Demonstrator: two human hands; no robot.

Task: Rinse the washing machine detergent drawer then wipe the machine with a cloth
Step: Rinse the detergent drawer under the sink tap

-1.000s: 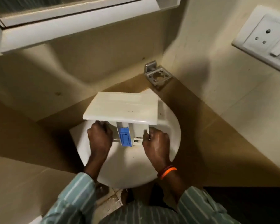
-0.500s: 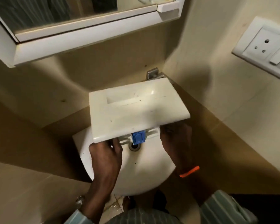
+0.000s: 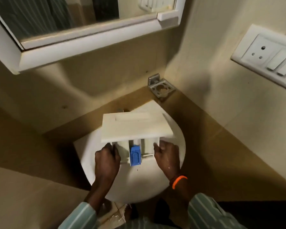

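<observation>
Overhead, mirror cabinet (image 3: 82,38); metal holder (image 3: 161,88) behind sink (image 3: 175,138)

— Where's your drawer (image 3: 135,128)?
— Over the basin (image 3: 155,184), your left hand (image 3: 106,160) at its left side, right hand (image 3: 168,157) at its right. Mirror (image 3: 82,22) above, holder (image 3: 161,88) behind, socket (image 3: 269,58) right.

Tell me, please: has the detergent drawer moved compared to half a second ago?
Yes. The detergent drawer has come down and toward the person: against the metal holder on the wall, which its front panel covered before, it now sits lower over the sink.
</observation>
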